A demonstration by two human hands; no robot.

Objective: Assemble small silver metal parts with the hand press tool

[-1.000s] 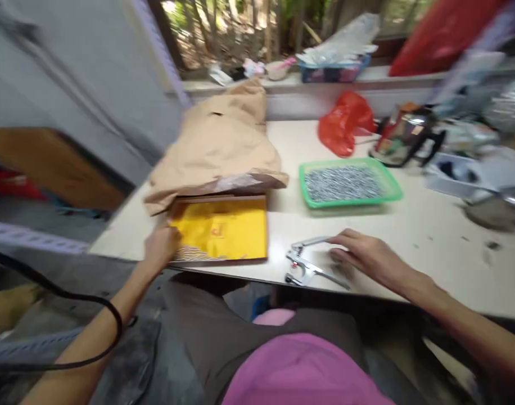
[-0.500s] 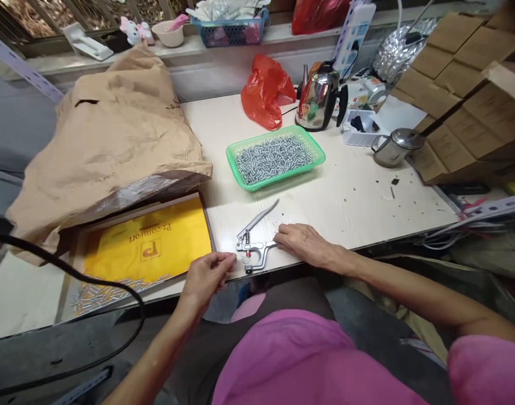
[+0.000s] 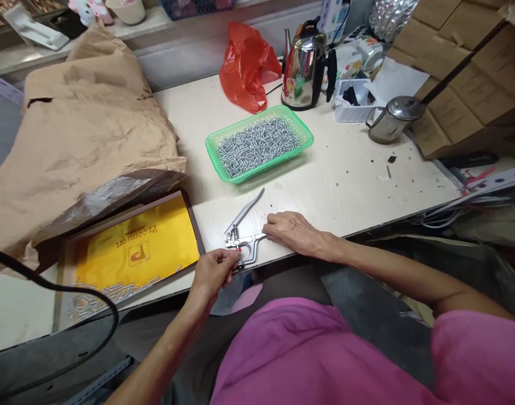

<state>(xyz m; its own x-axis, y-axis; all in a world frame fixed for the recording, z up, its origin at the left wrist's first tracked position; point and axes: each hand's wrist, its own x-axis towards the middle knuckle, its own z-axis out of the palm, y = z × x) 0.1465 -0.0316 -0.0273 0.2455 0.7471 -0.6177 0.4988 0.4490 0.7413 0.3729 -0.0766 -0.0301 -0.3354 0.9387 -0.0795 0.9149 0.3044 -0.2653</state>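
Observation:
A pair of snap pliers [image 3: 245, 241] lies on its side near the table's front edge, its handles spread and a spring between them. My right hand [image 3: 297, 233] is closed on the end of the lower handle. The fingers of my left hand [image 3: 215, 271] are pinched together at the jaws, beside a small red part; whatever is in the pinch is too small to make out. Behind the pliers stands a green plastic basket [image 3: 310, 139] full of small metal pins [image 3: 260, 147]. More such pins [image 3: 109, 296] lie in a tray with a yellow sheet [image 3: 135, 242] at the left.
A large brown paper bag [image 3: 97, 124] covers the table's left side. A red plastic bag [image 3: 247, 67], a steel kettle [image 3: 306, 67], a white tub [image 3: 352, 104] and a metal jug [image 3: 394, 118] stand at the back. Cardboard [image 3: 464, 79] rises at the right; a black cable [image 3: 84, 289] loops at the left.
My left hand has moved right, from beside the pliers to their jaws. My right hand stays on the handle. The camera view has shifted, lowering and moving nearer the table.

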